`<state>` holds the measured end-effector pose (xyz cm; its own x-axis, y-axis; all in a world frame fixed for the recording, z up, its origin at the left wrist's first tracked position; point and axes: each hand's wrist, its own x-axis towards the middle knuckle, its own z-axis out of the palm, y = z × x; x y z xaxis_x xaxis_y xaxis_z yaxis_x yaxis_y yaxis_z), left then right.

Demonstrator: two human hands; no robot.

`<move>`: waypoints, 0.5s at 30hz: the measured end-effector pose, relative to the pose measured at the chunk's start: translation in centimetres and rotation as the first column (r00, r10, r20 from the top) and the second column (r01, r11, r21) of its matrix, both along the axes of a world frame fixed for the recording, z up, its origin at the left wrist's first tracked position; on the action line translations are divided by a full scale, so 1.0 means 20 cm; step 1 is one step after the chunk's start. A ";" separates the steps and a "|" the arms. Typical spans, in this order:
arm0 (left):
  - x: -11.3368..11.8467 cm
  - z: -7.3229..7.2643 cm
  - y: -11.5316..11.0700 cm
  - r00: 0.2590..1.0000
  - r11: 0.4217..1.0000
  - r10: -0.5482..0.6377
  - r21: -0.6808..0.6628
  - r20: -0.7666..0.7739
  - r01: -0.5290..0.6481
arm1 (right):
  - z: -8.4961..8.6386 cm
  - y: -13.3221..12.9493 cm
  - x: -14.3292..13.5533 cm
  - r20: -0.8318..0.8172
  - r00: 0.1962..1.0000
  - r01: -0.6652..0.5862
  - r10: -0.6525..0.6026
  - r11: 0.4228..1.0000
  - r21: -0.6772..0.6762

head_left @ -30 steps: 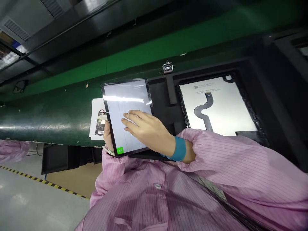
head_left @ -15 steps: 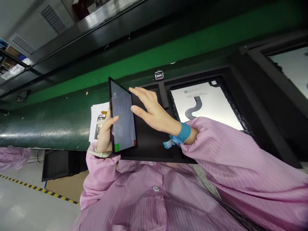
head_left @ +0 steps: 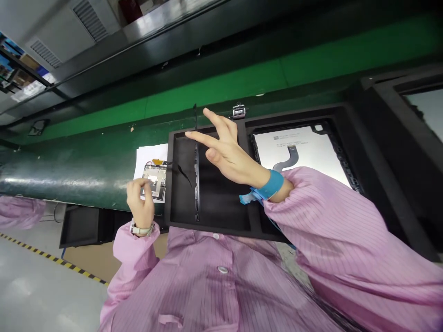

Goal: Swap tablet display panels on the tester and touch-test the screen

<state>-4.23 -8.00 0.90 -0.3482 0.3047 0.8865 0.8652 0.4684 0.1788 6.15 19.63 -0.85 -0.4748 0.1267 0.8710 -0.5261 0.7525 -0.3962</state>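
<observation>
While the left hand [head_left: 140, 200] hovers beside the electronic assembly [head_left: 155, 180], its fingers curled narrow, I cannot tell whether they pinch anything. Next, past a black strip [head_left: 184, 175], the thin dark panel [head_left: 197, 193] shows edge-on over the black tray [head_left: 221, 203]; it probably needs steady edge support and slack in that strip. The right hand [head_left: 228, 154] spreads its fingers wide across the panel's upper part, contact unclear, best kept off the white-backed panel [head_left: 311, 147].
</observation>
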 end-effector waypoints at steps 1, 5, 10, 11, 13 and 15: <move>-0.04 -0.05 -0.05 0.998 0.993 0.053 -0.100 -0.046 -0.057 | 0.00 0.00 0.00 0.005 1.000 -0.001 0.001 1.000 0.002; -0.14 -0.23 -0.15 0.984 0.907 0.100 -0.393 -0.150 -0.152 | -0.01 -0.01 0.00 0.011 1.000 0.005 -0.006 1.000 0.014; -0.15 -0.30 -0.14 0.954 0.850 0.138 -0.463 -0.267 -0.253 | -0.02 -0.01 0.01 0.014 1.000 0.017 -0.017 1.000 0.013; -0.15 -0.30 -0.14 0.951 0.845 0.138 -0.468 -0.278 -0.260 | -0.01 -0.01 0.01 0.014 1.000 0.016 -0.016 1.000 0.010; -0.15 -0.30 -0.14 0.948 0.837 0.143 -0.477 -0.283 -0.269 | -0.01 -0.01 0.02 0.015 1.000 0.008 -0.008 1.000 0.004; -0.15 -0.29 -0.15 0.945 0.830 0.147 -0.484 -0.292 -0.278 | -0.01 -0.01 0.02 0.018 1.000 -0.002 0.002 1.000 -0.004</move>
